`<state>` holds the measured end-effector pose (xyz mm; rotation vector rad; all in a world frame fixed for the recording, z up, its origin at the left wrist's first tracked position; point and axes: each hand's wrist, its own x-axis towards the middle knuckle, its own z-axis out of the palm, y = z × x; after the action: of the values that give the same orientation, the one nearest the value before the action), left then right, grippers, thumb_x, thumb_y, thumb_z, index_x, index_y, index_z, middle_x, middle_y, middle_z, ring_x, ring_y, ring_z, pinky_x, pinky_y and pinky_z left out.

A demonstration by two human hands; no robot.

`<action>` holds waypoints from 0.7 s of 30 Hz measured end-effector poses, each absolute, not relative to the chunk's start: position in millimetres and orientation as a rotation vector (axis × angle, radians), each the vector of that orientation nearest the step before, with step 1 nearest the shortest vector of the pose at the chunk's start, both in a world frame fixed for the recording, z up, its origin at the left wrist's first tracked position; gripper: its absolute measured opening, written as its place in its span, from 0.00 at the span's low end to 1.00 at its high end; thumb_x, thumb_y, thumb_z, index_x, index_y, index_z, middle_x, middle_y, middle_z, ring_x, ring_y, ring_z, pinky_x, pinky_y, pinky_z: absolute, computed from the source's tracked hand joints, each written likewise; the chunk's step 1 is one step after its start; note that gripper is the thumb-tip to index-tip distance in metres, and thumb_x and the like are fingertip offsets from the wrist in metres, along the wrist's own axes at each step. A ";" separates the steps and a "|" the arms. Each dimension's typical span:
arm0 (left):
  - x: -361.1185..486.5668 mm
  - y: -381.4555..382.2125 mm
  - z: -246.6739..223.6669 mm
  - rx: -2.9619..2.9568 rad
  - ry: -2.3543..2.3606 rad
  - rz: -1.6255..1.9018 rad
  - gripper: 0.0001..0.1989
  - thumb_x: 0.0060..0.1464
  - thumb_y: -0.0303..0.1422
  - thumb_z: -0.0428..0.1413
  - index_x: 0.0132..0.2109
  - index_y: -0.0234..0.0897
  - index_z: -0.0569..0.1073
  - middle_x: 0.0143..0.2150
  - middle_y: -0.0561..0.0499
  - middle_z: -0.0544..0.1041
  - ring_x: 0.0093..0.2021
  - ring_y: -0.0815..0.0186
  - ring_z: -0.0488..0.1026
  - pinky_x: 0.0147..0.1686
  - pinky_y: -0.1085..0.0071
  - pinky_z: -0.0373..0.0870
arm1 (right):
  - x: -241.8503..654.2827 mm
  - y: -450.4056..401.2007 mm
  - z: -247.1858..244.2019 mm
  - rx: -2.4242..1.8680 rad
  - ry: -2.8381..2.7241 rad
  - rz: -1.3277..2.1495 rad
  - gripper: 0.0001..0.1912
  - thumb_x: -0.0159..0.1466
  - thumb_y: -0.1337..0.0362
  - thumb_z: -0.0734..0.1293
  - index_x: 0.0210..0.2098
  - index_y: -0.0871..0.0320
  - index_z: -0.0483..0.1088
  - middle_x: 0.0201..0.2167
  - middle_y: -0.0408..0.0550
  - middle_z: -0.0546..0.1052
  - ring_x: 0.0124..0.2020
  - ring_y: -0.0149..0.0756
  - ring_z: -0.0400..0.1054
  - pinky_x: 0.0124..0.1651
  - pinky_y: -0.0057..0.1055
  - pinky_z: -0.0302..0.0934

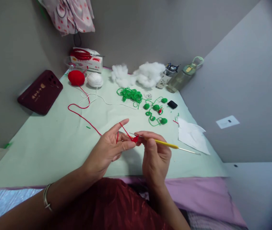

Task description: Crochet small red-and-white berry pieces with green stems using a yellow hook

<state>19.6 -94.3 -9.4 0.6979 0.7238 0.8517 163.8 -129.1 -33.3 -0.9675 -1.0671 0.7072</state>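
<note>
My left hand (112, 145) pinches a small red crocheted piece (136, 139) between thumb and fingers. Red yarn (85, 118) runs over its raised index finger and back to a red ball (76, 78) at the back left. In my right hand (156, 156) is a crochet hook with a yellow grip (166, 143), held like a pen. The hook's thin tip lies beside the red piece, close to the strand on my left index finger. Fingers hide part of the red piece.
Behind my hands lie green yarn (131, 95), green crocheted pieces (156, 107) and white stuffing (149, 74). A white yarn ball (95, 80), box (88, 64), phone (41, 92), pen cup (163, 80), bottle (181, 78), black object (172, 104) and white paper (192, 135) surround them.
</note>
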 end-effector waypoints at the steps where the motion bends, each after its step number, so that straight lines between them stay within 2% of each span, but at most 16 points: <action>1: 18.9 -93.8 -9.3 0.698 0.719 0.846 0.50 0.49 0.26 0.72 0.75 0.36 0.59 0.32 0.57 0.78 0.21 0.79 0.53 0.18 0.80 0.45 | 164.1 -128.3 -32.7 -0.958 -1.046 0.734 0.08 0.72 0.62 0.68 0.41 0.51 0.82 0.39 0.45 0.85 0.33 0.31 0.76 0.38 0.30 0.71; 6: 16.5 -91.0 -8.2 0.706 0.710 0.810 0.53 0.50 0.26 0.72 0.77 0.37 0.55 0.31 0.57 0.78 0.21 0.78 0.54 0.17 0.79 0.44 | 166.6 -124.6 -29.9 -0.870 -1.013 0.819 0.07 0.71 0.60 0.70 0.40 0.53 0.81 0.36 0.47 0.86 0.30 0.30 0.75 0.35 0.28 0.72; 12: 15.6 -90.8 -6.9 0.774 0.731 0.808 0.54 0.51 0.30 0.72 0.78 0.37 0.52 0.32 0.54 0.80 0.22 0.76 0.57 0.18 0.79 0.47 | 170.6 -123.8 -26.5 -0.872 -1.103 0.844 0.08 0.73 0.61 0.67 0.40 0.54 0.79 0.36 0.47 0.85 0.27 0.31 0.74 0.32 0.30 0.72; 14: 15.7 -93.1 -6.6 0.800 0.760 0.862 0.54 0.50 0.27 0.72 0.78 0.38 0.53 0.31 0.56 0.80 0.23 0.76 0.58 0.21 0.80 0.52 | 171.7 -127.1 -26.0 -0.972 -1.253 0.679 0.09 0.73 0.65 0.65 0.40 0.53 0.79 0.35 0.46 0.83 0.31 0.32 0.76 0.35 0.31 0.73; 18: 17.4 -97.6 -6.5 0.825 0.819 0.997 0.55 0.46 0.22 0.72 0.77 0.42 0.56 0.31 0.59 0.78 0.23 0.78 0.58 0.28 0.80 0.61 | 170.3 -134.8 -31.8 -1.120 -1.624 -0.038 0.14 0.69 0.74 0.68 0.49 0.53 0.80 0.42 0.52 0.83 0.43 0.39 0.78 0.43 0.36 0.75; 20: 17.9 -97.7 -6.6 0.808 0.801 1.002 0.53 0.47 0.23 0.71 0.76 0.42 0.58 0.31 0.59 0.78 0.23 0.77 0.59 0.28 0.80 0.61 | 168.1 -135.9 -34.8 -1.124 -1.657 -0.228 0.16 0.68 0.73 0.70 0.52 0.52 0.80 0.47 0.55 0.83 0.45 0.41 0.78 0.43 0.37 0.76; 21: 17.8 -97.3 -6.5 0.790 0.788 0.987 0.52 0.48 0.23 0.72 0.76 0.41 0.58 0.30 0.59 0.77 0.23 0.77 0.59 0.26 0.81 0.60 | 167.1 -135.6 -35.1 -1.130 -1.625 -0.216 0.16 0.68 0.73 0.71 0.52 0.50 0.80 0.48 0.55 0.83 0.45 0.41 0.79 0.42 0.38 0.76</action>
<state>17.8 -97.3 -6.5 0.7901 0.7878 0.9872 167.1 -135.6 -35.1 -1.1297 -1.6252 -0.2165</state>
